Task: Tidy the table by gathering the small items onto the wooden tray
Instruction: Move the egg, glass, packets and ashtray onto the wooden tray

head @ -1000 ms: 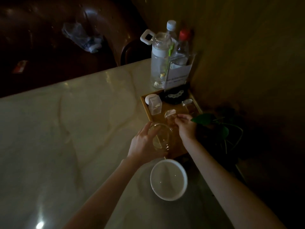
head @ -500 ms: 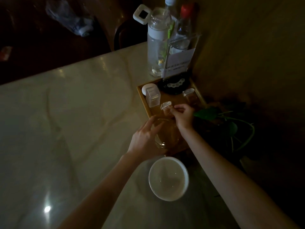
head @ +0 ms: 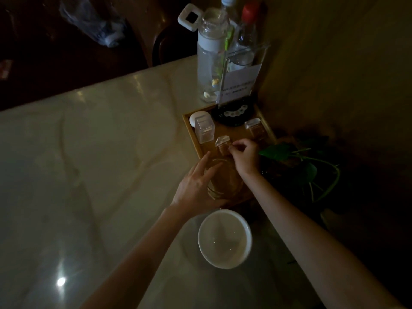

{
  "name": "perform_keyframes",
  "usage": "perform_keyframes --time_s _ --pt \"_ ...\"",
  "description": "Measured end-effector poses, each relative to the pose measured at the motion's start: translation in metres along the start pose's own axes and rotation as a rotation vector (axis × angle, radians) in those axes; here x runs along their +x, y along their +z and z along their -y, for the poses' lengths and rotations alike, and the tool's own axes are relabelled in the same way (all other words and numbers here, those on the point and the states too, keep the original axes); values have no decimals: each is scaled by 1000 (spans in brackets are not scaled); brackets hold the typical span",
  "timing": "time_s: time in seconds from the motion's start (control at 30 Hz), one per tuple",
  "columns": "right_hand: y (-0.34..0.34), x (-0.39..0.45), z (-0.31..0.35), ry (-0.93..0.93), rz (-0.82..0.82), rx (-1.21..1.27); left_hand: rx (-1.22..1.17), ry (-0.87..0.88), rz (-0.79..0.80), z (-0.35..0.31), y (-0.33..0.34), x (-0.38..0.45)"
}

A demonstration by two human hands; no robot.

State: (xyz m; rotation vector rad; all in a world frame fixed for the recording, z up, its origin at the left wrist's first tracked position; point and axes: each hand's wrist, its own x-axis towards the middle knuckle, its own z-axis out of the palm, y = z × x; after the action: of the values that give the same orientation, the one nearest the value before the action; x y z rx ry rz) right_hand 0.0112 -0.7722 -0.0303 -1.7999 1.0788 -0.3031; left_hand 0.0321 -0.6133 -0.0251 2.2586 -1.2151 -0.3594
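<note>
Glass (head: pixel 225 181) on tray (head: pixel 190 130); bowl (head: pixel 224 238) before tray.

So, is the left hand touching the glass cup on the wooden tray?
Touching. The head view shows the left hand lying against the near side of the glass cup, fingers fairly straight over its rim, with no gap visible.
</note>
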Motion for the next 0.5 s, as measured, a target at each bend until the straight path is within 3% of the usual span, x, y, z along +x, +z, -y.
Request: perform_keyframes --time_s 0.13,0.33,0.5 --pt "-10 -12 3 -185 -10 -54 -12 -75 -34 8 -6 -7" --pt "-10 -29 1 -437 181 -201 123 -322 -32 46 1 -19" --pt "-3 -31 -2 -420 221 -275 250 -360 -6 55 11 -20"
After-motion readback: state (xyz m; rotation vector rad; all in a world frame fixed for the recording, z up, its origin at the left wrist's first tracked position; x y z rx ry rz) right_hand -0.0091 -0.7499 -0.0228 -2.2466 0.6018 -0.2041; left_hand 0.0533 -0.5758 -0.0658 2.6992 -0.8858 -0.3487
